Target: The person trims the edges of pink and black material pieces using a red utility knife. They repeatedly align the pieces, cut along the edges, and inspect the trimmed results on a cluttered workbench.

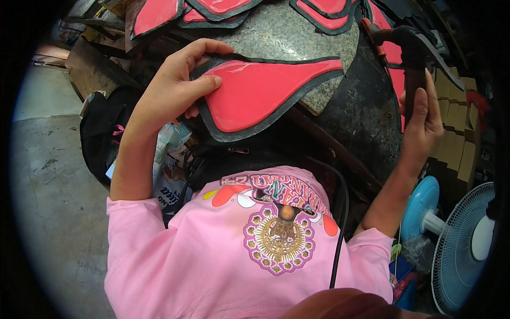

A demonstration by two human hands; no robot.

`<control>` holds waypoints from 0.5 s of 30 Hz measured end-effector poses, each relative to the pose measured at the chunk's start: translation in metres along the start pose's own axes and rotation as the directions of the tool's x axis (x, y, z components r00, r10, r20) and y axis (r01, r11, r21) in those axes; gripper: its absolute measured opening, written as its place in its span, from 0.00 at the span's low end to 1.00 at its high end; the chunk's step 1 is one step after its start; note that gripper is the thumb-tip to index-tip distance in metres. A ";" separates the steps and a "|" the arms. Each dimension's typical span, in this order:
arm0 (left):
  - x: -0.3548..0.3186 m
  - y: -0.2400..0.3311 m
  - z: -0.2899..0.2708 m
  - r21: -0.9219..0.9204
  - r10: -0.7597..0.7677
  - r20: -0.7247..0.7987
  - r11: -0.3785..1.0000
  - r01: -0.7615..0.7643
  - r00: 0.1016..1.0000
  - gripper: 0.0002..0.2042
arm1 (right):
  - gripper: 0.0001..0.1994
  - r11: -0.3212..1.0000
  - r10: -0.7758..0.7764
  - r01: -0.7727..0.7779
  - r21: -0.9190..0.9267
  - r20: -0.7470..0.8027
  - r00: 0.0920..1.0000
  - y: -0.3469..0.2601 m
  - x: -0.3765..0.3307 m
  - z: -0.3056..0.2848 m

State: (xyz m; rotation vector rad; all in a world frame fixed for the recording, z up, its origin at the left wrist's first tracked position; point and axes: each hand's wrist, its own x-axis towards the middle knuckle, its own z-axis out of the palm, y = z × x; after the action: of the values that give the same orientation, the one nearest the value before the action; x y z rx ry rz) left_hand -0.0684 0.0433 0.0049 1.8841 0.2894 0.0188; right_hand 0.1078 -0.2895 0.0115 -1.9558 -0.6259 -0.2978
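My left hand [183, 80] grips the wide left end of a flat, flared red-pink panel [249, 95] with a black border. The thumb lies on its pink face and the other fingers are behind or at the edge. Its narrow end points right, over a speckled stone slab [292, 37]; whether it touches the slab I cannot tell. On the right, my right hand [422, 119] is closed around the black-wrapped handle of a hammer [411, 58], held upright. The hammer's dark head is at the top, and its exact shape is hard to make out.
More pink panels [324, 16] with black borders lie along the far side of the slab. A dark worktable [366, 106] surrounds it. Stacked tan boxes [457, 122] and a standing fan [467, 244] are at the right. A black bag [103, 133] sits at the left, above the concrete floor [58, 186].
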 end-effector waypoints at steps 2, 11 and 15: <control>0.001 -0.001 -0.001 0.014 0.011 0.000 1.000 -0.011 1.000 0.23 | 0.18 0.994 0.087 -0.080 -0.075 0.097 0.992 0.002 -0.003 0.007; 0.005 0.005 0.009 -0.024 0.041 -0.037 0.999 -0.042 0.998 0.22 | 0.17 0.996 0.035 -0.033 0.080 -0.023 0.999 -0.011 -0.007 0.000; 0.012 0.006 0.014 0.001 0.025 0.040 1.000 -0.025 0.999 0.23 | 0.17 0.960 0.058 0.045 -0.275 0.356 0.933 -0.013 -0.012 0.018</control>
State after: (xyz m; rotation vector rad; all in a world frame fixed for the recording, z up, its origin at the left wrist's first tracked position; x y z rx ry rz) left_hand -0.0534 0.0312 0.0044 1.8869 0.2381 -0.0019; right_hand 0.0897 -0.2726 0.0072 -2.3104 -0.8513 -0.0162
